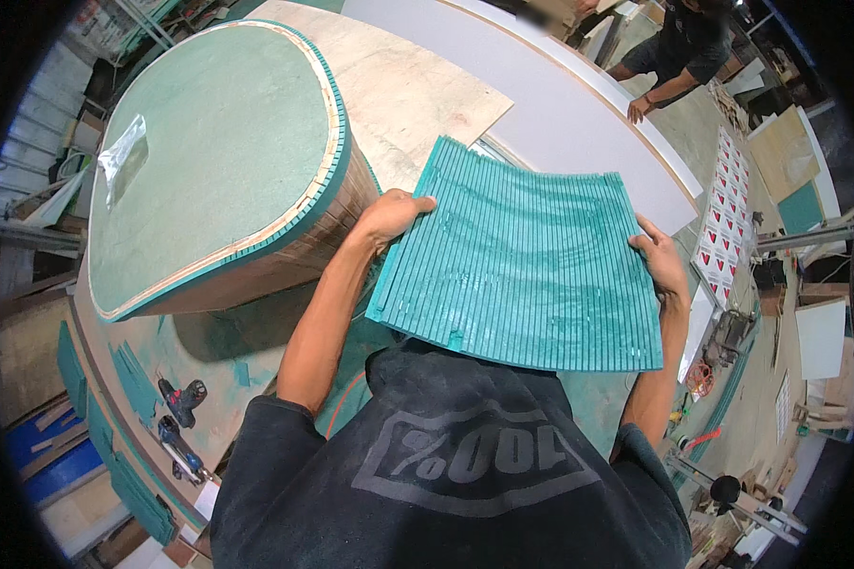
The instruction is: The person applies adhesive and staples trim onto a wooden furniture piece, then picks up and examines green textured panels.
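Note:
Between my two hands I hold a green kerf-cut panel (522,266), its face scored with many parallel slits and bowed a little. My left hand (394,216) grips its left edge, thumb on the face and fingers hidden behind. My right hand (662,258) grips the right edge the same way. The panel is lifted above the table, close to my chest. To the left stands a large rounded wooden form (218,152) with a green top, a pale strip along its rim and slit green edging around the curve. A crumpled piece of clear film (123,156) lies on it.
A plywood sheet (417,81) and a long white panel (550,104) lie beyond. A cordless drill (182,400) and another power tool (178,450) rest at the lower left, near green strips (135,379). A co-worker (683,52) leans over at the far right.

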{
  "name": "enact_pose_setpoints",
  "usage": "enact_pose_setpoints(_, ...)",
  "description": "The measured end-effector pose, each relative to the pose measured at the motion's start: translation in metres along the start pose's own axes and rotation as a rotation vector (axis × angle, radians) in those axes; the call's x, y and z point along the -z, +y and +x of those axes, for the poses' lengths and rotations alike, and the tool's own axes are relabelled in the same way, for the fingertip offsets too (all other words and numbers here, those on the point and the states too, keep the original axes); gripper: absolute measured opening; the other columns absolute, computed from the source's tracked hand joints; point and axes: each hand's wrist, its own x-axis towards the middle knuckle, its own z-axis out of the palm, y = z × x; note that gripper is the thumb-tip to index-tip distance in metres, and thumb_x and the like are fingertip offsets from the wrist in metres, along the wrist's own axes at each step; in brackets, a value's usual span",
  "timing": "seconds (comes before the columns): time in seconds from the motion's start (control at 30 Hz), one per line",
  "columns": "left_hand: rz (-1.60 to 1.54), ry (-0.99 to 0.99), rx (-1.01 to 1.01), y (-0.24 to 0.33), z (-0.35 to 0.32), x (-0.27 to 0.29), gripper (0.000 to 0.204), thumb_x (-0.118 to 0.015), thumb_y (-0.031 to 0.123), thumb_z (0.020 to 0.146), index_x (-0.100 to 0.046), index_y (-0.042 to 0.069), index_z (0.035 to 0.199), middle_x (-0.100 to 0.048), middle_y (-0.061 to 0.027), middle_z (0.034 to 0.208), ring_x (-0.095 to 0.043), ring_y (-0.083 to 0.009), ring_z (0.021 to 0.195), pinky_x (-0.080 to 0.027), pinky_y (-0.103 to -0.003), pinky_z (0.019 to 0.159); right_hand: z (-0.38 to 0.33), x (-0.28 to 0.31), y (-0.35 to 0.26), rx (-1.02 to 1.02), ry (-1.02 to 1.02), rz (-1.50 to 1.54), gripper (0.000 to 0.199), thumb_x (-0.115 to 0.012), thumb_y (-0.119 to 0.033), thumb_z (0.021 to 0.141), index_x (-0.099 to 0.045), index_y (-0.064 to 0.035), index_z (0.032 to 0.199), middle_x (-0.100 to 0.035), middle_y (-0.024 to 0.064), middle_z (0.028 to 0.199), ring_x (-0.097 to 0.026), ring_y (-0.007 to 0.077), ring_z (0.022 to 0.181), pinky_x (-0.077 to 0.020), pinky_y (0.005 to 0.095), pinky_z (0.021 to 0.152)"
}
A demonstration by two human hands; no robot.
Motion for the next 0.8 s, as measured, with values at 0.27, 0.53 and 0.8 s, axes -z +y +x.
enact_pose_setpoints(0.27,-0.202,-0.070,0.140,-0.017,-0.014,-0.006,0.040,-0.053,0.017,0.100,-0.060,-0.020,0.115,-0.069,-0.0267,0.102,-0.073,-0.0262,0.077,-0.060,-0.035,0.067,0.021,0.019,0.015,-0.121,-0.120,-0.005,0.058,-0.055,-0.008,0.086,-0.051,0.0102,0.141,-0.069,0.0150,0.114,-0.066,0.0148,0.089,-0.0522,0.0251,0.081)
enact_pose_setpoints(0.53,-0.290,-0.012,0.126,-0.030,-0.030,-0.005,0.041,-0.051,0.016,0.101,-0.058,-0.020,0.119,-0.069,-0.0252,0.107,-0.073,-0.0260,0.082,-0.060,-0.035,0.072,0.034,0.006,0.008,-0.095,-0.159,-0.008,0.059,-0.054,-0.009,0.087,-0.048,0.0114,0.143,-0.069,0.0149,0.111,-0.066,0.0141,0.086,-0.0529,0.0249,0.078)
enact_pose_setpoints(0.8,-0.457,0.007,0.151,-0.035,-0.047,-0.010,0.040,-0.050,0.015,0.101,-0.057,-0.020,0.118,-0.069,-0.0240,0.104,-0.073,-0.0239,0.078,-0.061,-0.035,0.067,0.049,-0.006,0.002,-0.081,-0.210,0.023,0.059,-0.052,-0.008,0.089,-0.046,0.0113,0.144,-0.069,0.0141,0.110,-0.065,0.0125,0.082,-0.0537,0.0238,0.075)
